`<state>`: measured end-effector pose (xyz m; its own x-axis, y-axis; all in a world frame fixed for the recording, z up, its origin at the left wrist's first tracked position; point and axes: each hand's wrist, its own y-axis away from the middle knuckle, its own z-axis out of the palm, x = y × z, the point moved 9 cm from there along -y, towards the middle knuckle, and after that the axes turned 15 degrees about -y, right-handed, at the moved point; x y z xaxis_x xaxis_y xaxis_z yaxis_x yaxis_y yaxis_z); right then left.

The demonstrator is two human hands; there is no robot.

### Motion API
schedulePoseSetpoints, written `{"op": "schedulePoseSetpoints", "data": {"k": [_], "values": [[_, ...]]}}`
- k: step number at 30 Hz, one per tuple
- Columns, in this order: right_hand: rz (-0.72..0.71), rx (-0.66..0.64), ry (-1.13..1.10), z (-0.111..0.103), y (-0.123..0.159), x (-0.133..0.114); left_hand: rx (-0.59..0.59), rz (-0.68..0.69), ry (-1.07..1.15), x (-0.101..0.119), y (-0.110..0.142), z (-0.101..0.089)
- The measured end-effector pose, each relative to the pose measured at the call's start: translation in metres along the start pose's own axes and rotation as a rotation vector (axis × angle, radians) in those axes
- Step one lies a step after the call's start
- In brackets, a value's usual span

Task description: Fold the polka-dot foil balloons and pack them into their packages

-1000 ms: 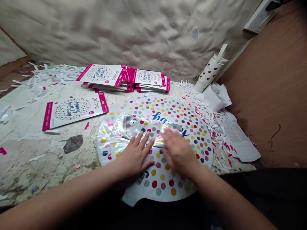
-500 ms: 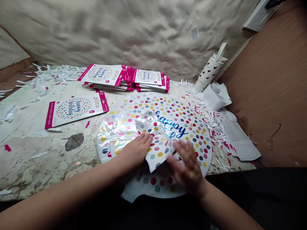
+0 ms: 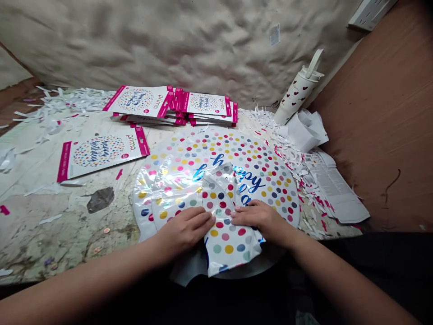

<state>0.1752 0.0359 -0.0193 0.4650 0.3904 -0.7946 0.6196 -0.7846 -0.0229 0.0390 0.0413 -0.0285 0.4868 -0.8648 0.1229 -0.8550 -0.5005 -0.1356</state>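
Several flat foil balloons [image 3: 277, 178] with coloured dots and blue lettering lie stacked in front of me, overhanging the table's near edge. A partly folded foil balloon [image 3: 232, 241] rests on top, its dotted tail pointing towards me. My left hand [image 3: 187, 228] lies on the left side of that fold, fingers flat and stretched out. On the fold's right side rests my right hand [image 3: 265, 221], palm down with its fingers extended. Neither hand is closed around the foil. How the layers run under the palms is hidden.
Stacks of pink-and-white balloon packets [image 3: 142, 101] stand at the back, and a single packet [image 3: 103, 153] lies at left. A heart-patterned tumbler [image 3: 297, 97] leans at the back right, near a paper roll [image 3: 306, 131], printed sheets [image 3: 336, 189] and paper shreds [image 3: 81, 101].
The folded piece has opened out and its tail has come nearer to me. My right hand, blurred and raised before, now lies flat on the foil. The left hand has moved slightly nearer.
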Motion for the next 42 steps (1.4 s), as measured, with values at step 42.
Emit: {"op": "schedulePoseSetpoints", "data": {"k": [42], "values": [[0.343,0.135,0.279,-0.014,-0.094,0.047,-0.339,-0.970,1.334,-0.076,-0.009,0.013]]}}
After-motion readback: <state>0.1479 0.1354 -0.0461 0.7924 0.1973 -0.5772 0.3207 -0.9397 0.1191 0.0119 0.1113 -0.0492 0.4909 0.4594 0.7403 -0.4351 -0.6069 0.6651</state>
